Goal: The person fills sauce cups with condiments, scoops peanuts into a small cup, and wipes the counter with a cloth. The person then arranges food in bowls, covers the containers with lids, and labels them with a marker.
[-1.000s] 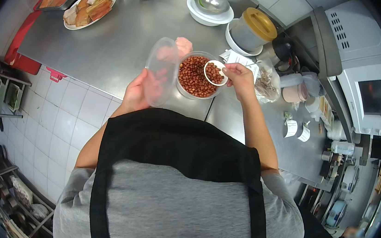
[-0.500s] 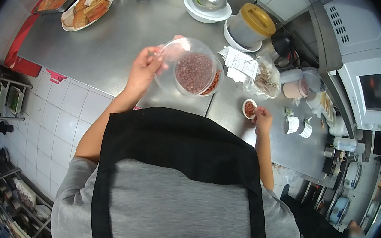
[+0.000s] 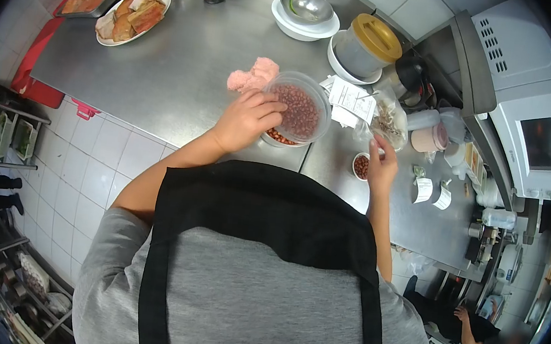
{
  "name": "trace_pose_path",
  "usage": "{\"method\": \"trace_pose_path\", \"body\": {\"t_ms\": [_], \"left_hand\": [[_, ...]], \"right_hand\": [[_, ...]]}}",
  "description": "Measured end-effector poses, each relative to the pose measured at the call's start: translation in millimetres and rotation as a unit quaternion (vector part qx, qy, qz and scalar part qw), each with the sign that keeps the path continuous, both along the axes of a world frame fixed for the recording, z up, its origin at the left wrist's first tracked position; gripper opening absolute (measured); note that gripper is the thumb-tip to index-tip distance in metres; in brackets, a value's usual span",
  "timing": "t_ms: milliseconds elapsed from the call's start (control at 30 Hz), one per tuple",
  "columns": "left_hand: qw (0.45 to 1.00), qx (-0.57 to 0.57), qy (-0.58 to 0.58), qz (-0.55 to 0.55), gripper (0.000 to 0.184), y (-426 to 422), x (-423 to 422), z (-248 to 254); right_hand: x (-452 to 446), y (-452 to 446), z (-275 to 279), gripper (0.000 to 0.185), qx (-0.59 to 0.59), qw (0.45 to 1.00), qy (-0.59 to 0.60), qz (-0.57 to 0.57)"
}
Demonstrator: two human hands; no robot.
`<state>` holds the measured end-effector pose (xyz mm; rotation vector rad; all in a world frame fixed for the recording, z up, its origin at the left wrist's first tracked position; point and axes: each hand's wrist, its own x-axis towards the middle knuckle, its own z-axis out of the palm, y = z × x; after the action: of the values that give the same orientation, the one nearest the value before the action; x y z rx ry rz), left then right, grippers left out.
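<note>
Clear round lid (image 3: 303, 113) offset forward over nuts (image 3: 280, 137), left hand (image 3: 248, 117) grasping its edge; right hand (image 3: 382, 166) released.

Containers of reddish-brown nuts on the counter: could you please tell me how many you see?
2: the large tub under the clear lid and the small white dish beside the right hand. More may be hidden.

left hand (image 3: 247, 121): moved onto lid (image 3: 303, 111) | lid: shifted right over tub (image 3: 284, 145) | right hand (image 3: 382, 170): apparently released dish (image 3: 354, 169)
</note>
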<state>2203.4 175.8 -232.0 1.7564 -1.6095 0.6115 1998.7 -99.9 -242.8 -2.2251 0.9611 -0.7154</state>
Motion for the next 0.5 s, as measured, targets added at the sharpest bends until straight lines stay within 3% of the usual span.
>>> {"method": "trace_pose_path", "body": {"t_ms": [167,267,367,467,500], "left_hand": [[0.995,0.059,0.071,0.03,0.023,19.0,-9.2,-2.1],[0.987,0.07,0.141,0.028,0.032,14.8,-12.6,2.9],[0.978,0.106,0.173,0.04,0.06,-11.3,-10.3,19.6],[0.961,0.202,0.167,0.092,0.098,-36.7,-6.7,20.9],[0.95,0.244,0.173,0.093,0.107,-36.0,-3.0,17.2]], "right_hand": [[71.6,38.2,9.4,0.025,0.046,0.982,-0.085,0.164],[110.1,48.0,-1.4,0.025,-0.002,0.969,-0.113,0.219],[142.5,36.2,-39.3,0.028,0.111,0.961,-0.129,0.22],[139.1,54.3,-16.5,0.032,0.157,0.969,0.017,0.19],[137.5,59.6,-22.5,0.031,0.049,0.974,-0.072,0.207]]}}
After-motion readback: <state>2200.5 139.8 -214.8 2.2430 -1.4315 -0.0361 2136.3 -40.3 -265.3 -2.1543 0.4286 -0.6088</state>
